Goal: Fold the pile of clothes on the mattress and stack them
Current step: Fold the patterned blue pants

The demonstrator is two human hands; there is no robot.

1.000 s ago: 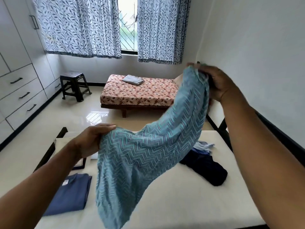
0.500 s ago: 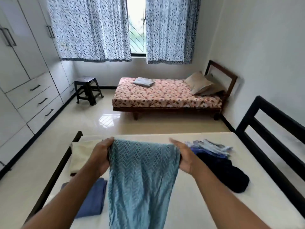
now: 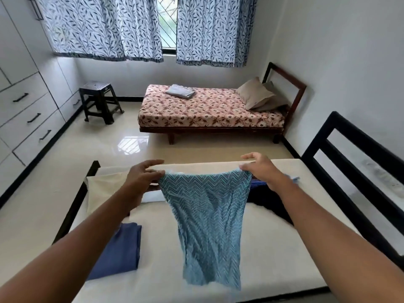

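Observation:
A light blue zigzag-patterned garment (image 3: 209,224) hangs in front of me over the cream mattress (image 3: 157,272). My left hand (image 3: 142,182) pinches its top left corner and my right hand (image 3: 260,171) pinches its top right corner, so the top edge is stretched between them. A folded dark blue garment (image 3: 118,250) lies flat on the mattress at the left. The pile of unfolded clothes (image 3: 269,204), dark navy with a bit of light blue, lies at the right, mostly hidden behind my right forearm.
A cream pillow (image 3: 105,189) lies at the mattress's far left. The black bed frame (image 3: 354,171) rises on the right by the wall. Across the tiled floor stand a second bed (image 3: 209,112) with a floral sheet, a dark stool (image 3: 100,101) and white drawers (image 3: 26,114).
My right hand came down from high at the right to the level of my left. The garment went from a diagonal drape to hanging straight; both hands have since moved further out over the mattress.

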